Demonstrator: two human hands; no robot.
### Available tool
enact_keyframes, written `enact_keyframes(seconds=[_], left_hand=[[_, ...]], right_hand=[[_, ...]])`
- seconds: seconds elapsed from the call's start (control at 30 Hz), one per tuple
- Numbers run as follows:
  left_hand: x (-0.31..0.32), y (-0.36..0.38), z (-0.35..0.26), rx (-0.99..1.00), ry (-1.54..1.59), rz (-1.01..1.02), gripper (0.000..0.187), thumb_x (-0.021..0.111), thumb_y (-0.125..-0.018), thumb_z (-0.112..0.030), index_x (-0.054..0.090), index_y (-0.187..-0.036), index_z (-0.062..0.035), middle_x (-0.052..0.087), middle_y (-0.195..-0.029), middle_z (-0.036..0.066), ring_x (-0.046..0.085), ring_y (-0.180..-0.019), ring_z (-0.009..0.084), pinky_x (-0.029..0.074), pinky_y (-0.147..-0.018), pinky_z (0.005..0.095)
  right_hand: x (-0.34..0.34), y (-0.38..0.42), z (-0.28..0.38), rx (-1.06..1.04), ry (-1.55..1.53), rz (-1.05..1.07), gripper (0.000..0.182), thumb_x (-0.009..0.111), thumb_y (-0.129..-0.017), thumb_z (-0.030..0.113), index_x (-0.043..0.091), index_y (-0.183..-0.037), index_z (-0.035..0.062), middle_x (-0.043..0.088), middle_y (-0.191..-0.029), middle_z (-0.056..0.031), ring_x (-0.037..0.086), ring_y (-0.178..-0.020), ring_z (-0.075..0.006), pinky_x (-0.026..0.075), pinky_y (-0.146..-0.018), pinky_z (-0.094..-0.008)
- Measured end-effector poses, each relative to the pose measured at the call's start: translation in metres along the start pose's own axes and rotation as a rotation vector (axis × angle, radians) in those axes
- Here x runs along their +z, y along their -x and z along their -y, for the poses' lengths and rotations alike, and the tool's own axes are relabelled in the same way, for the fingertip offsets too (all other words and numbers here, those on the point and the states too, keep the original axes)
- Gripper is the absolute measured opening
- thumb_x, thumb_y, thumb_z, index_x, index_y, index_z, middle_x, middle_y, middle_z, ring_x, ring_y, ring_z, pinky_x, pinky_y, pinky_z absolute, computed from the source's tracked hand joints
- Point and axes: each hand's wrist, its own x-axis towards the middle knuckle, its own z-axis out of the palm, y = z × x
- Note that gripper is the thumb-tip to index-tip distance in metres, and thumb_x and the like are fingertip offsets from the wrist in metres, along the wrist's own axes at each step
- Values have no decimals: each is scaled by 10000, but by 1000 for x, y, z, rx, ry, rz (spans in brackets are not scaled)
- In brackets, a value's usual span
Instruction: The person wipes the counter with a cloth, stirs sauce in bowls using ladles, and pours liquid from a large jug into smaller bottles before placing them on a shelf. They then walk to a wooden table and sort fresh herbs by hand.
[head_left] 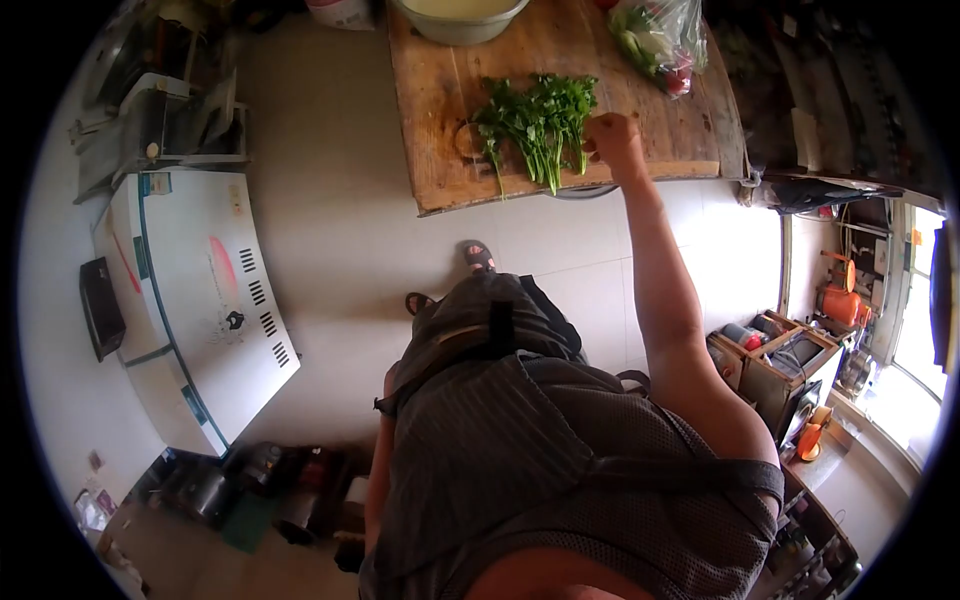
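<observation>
A bunch of leafy green herbs (540, 125), perhaps cilantro or celery, lies spread on the wooden table (440, 180), with its pale stems pointing towards me. My right hand (614, 140) is at the right side of the bunch, with its fingers curled together. Whether a stem is between those fingers is too small to make out. My left arm (380, 470) hangs down at my side, and the hand itself is hidden behind my body and apron (470, 450).
A large basin (460, 28) with pale contents stands at the table's far edge. At the far right of it is a clear plastic bag (668, 45) of vegetables. To the left stands a white refrigerator (205, 300). Shelves with orange pans (842, 305) are at the right.
</observation>
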Motion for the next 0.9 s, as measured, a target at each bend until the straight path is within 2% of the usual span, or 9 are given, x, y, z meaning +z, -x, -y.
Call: enact_keyframes(seconds=[0.13, 0.3, 0.33, 0.4, 0.43, 0.5, 0.6, 0.7, 0.9], left_hand=[[3, 0, 1, 1, 3, -1, 339, 573, -907, -248, 628, -1090, 31, 666, -1034, 193, 632, -961, 322, 492, -836, 390], [5, 1, -2, -1, 2, -3, 338, 573, -907, -248, 629, -1088, 32, 667, -1030, 192, 633, -956, 321, 493, -833, 389], [5, 1, -3, -1, 1, -1, 338, 573, -907, -248, 629, -1087, 32, 667, -1029, 192, 633, -955, 321, 493, -833, 389], [5, 1, -4, -2, -1, 0, 337, 573, -907, -248, 629, -1086, 32, 667, -1027, 192, 633, -953, 321, 493, -832, 389], [5, 1, -5, -4, -1, 0, 337, 573, -907, -249, 629, -1085, 32, 668, -1026, 191, 633, -952, 320, 493, -831, 389], [5, 1, -7, -5, -3, -1, 336, 573, -908, -249, 630, -1084, 32, 668, -1024, 191, 634, -951, 320, 493, -830, 389], [3, 5, -7, -15, -10, 5, 336, 573, -908, -249, 630, -1083, 32, 668, -1022, 191, 634, -948, 319, 494, -829, 388], [2, 6, -7, -18, -11, 15, 335, 573, -908, -249, 631, -1081, 32, 669, -1019, 190, 634, -945, 318, 494, -828, 388], [1, 6, -9, -22, -15, 18, 334, 572, -909, -249, 632, -1078, 33, 670, -1014, 189, 635, -939, 317, 495, -825, 387]], right_hand=[[-20, -2, 41, -78, -3, -54, 238, 629, -877, 195, 657, -855, -40, 632, -642, -71, 638, -591, -116, 497, -510, -253], [-17, -19, 9, -146, 65, -131, 260, 617, -889, 219, 679, -823, -25, 645, -649, -65, 642, -600, -103, 508, -527, -254], [-11, -24, -14, -128, 195, -126, 249, 599, -880, 222, 689, -817, -1, 674, -688, -119, 665, -607, -164, 528, -547, -303], [5, -48, -98, -320, 605, -183, 240, 598, -834, 259, 689, -827, 38, 670, -804, -236, 678, -736, -391, 547, -675, -455], [14, -46, -118, -184, 669, -135, 278, 629, -831, 311, 677, -847, 37, 680, -843, -233, 667, -800, -406, 539, -723, -480], [26, -37, -136, 35, 829, -87, 285, 621, -846, 347, 681, -865, 69, 688, -888, -191, 659, -869, -380, 516, -767, -476], [35, -9, -117, -90, 841, -289, 311, 606, -869, 364, 659, -910, 61, 673, -919, -210, 648, -877, -406, 525, -763, -493], [43, -11, -131, -146, 800, -232, 276, 607, -863, 357, 666, -889, 89, 667, -903, -154, 645, -865, -376, 508, -736, -485], [70, -31, -126, -6, 830, -112, 211, 594, -857, 286, 661, -982, 129, 675, -998, -170, 644, -935, -374, 516, -777, -478]])
